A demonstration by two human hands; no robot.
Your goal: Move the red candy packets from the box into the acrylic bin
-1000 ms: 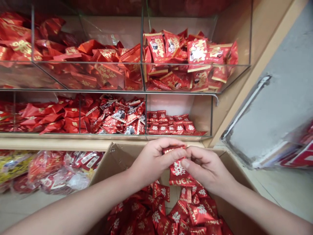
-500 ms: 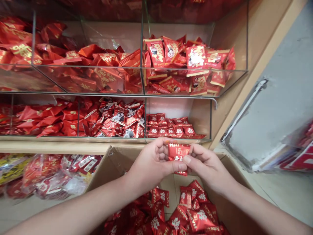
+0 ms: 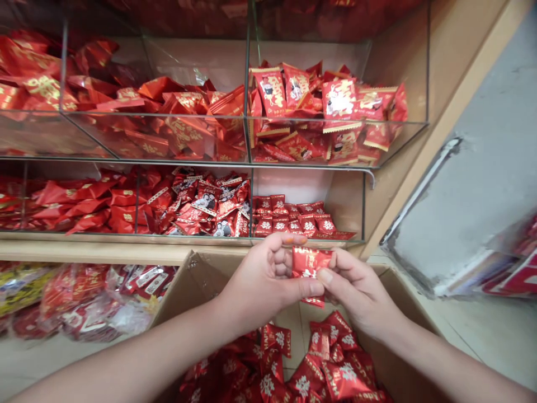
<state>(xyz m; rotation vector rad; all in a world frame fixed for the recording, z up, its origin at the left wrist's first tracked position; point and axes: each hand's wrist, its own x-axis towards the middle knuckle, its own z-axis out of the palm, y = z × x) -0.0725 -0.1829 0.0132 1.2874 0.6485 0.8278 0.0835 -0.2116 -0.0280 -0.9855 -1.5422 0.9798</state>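
Note:
Between both hands is a small red wrapped candy with pale lettering on its packet. My left hand pinches its left and lower side, thumb across the front. My right hand grips its right edge between thumb and fingers. The packet is held above an open cardboard box. Inside the box lies a heap of similar red candies with silvery characters. Just beyond my hands, a glass-fronted shelf bin holds neat rows of matching red packets.
An upper glass bin holds larger red packets with gold print. More red packets fill the lower bins at left. Clear plastic bags of goods lie on the floor left of the box. A wooden side panel bounds the shelf at right.
Both hands and the candy have shifted very slightly to the right in view. The packet looks a little more tilted and creased between the fingers.

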